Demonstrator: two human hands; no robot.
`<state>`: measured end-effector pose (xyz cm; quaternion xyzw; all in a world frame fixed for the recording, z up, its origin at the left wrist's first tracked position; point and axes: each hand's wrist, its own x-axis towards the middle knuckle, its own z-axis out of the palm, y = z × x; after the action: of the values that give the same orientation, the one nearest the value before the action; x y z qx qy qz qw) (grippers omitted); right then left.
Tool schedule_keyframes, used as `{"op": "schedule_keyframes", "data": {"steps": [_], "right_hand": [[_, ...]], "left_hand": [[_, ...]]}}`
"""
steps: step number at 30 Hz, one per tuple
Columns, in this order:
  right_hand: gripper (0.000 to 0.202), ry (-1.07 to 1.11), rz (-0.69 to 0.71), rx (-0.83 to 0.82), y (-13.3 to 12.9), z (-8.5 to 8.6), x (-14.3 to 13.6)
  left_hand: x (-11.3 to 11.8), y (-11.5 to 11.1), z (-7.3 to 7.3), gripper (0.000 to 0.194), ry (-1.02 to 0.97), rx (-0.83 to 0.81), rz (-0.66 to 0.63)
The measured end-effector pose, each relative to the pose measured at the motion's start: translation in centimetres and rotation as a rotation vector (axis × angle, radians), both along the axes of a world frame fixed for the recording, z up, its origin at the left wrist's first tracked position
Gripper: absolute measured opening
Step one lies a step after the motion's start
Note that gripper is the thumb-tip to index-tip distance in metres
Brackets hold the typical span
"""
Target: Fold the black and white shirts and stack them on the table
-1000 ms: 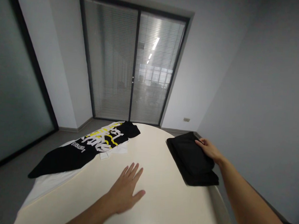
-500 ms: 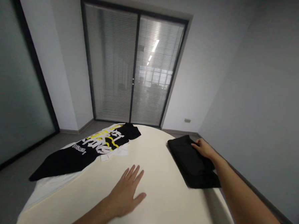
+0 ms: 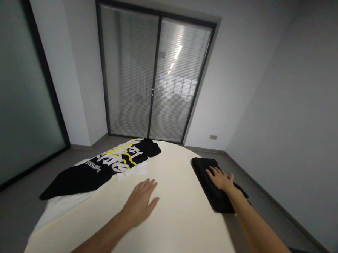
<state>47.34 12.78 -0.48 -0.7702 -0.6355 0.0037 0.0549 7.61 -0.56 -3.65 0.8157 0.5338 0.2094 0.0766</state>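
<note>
A folded black cloth [image 3: 205, 170], perhaps a garment, lies along the right edge of the table. My right hand [image 3: 218, 179] rests flat on top of it with the fingers spread, palm down. Toward the middle of the table, my left hand [image 3: 140, 204] is open above or on the bare surface, thumb apart and holding nothing; whether it touches the table I cannot tell. Over at the left lies a black shirt [image 3: 104, 172] with white lettering and yellow stripes, out of reach of both hands as they stand.
White fabric [image 3: 65, 208] lies beneath the black shirt along the left edge of the pale table [image 3: 175, 225]. Beyond the table's curved far edge stands a glass door [image 3: 129, 71] with blinds. A grey wall [image 3: 299, 122] rises at the right.
My right hand has gone from gripping the black cloth's far right edge to lying flat on it. The cloth now looks flatter and narrower. My left hand has shifted slightly left.
</note>
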Motion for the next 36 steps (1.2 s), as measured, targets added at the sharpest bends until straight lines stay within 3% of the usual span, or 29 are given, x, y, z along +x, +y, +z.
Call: {"op": "schedule_keyframes", "data": {"steps": [4, 9, 13, 15, 17, 19, 22, 26, 29, 33, 36], "right_hand": [[0.038, -0.154, 0.141, 0.214, -1.1, 2.1, -3.6], [0.031, 0.033, 0.352, 0.235, -3.3, 2.9, -13.2], [0.032, 0.149, 0.564, 0.139, -4.9, 1.6, -21.9], [0.036, 0.182, 0.599, 0.12, -5.3, 0.9, -25.6], [0.052, 0.193, 0.619, 0.086, -5.4, 0.4, -28.3], [0.048, 0.196, 0.593, 0.073, -5.3, -0.1, -29.9], [0.025, 0.223, 0.582, 0.091, -5.1, -0.7, -30.8], [0.02, 0.42, 0.64, 0.144, -4.9, -1.3, -29.4], [0.018, 0.868, 0.58, 0.194, -4.4, -0.9, -26.8], [0.019, 1.544, 0.252, 0.25, -3.5, 0.9, -22.4], [0.019, 1.72, 0.183, 0.378, -3.5, 2.2, -20.1]], "left_hand": [[-4.0, 2.3, 0.7, 0.043, 0.063, 0.176, 0.286], [-8.1, 4.2, 0.6, 0.039, 0.152, 0.241, 0.549], [-9.1, 4.9, -0.4, 0.042, 0.205, 0.182, 0.602], [-9.3, 5.3, -0.9, 0.044, 0.232, 0.183, 0.609], [-9.7, 5.5, -1.2, 0.045, 0.243, 0.202, 0.603], [-10.1, 5.7, -1.4, 0.045, 0.246, 0.216, 0.58], [-10.5, 5.8, -1.4, 0.045, 0.244, 0.229, 0.57], [-10.4, 6.1, -1.2, 0.047, 0.206, 0.24, 0.632], [-10.4, 6.5, -1.2, 0.05, 0.128, 0.231, 0.698], [-10.6, 6.8, -1.5, 0.056, 0.009, 0.178, 0.754], [-10.9, 7.0, -1.7, 0.061, -0.071, 0.14, 0.753]]}}
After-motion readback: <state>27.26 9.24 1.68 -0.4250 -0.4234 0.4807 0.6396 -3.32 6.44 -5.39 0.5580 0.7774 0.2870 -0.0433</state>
